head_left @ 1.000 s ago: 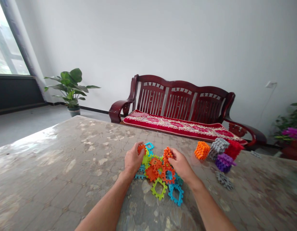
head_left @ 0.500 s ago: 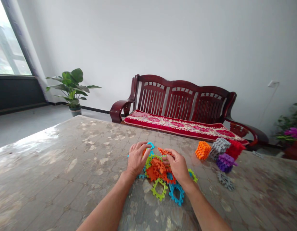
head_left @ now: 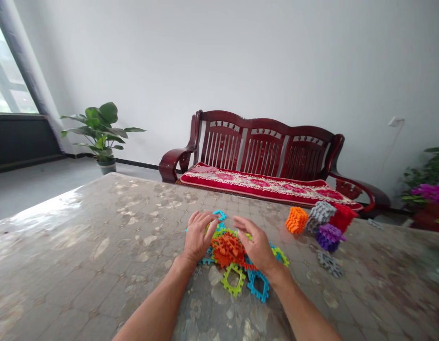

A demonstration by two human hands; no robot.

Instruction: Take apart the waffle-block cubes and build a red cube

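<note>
We take this for a home, most likely its sitting room. At twelve o'clock we see a glossy carved wooden settee (head_left: 264, 154), its seat spread with a red floral runner (head_left: 269, 184), before a plain white wall (head_left: 241, 57). At eleven o'clock a broad-leaved potted plant (head_left: 102, 130) stands on the floor, and at ten we get daylight through a large window (head_left: 13, 71). Purple flowers (head_left: 431, 192) show at two o'clock. Nearest us, at six, a table (head_left: 134, 265) with a floral-patterned top bears colourful interlocking toy tiles (head_left: 227, 250).
</note>
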